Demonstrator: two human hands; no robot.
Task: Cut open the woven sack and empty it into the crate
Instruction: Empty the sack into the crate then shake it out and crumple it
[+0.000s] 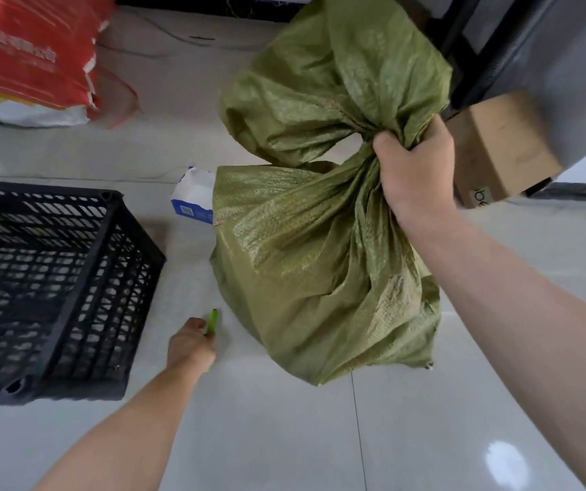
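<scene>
An olive-green woven sack (312,264) stands on the pale tiled floor, full and bunched at its neck. My right hand (413,168) is closed around that gathered neck and holds it up; the loose top of the sack flops away behind. Low down, my left hand (190,343) is wrapped around a slim bright-green cutter (212,322), whose tip points up and away from me, a short way left of the sack's base. A black plastic lattice crate (72,278) sits on the floor at the left, its inside dark.
A small blue-and-white carton (194,196) lies behind the sack. Red and white printed bags (33,62) are piled at the far left. At the right a brown cardboard box (504,150) sits under a dark metal cabinet (550,58). A thin cable runs along the back.
</scene>
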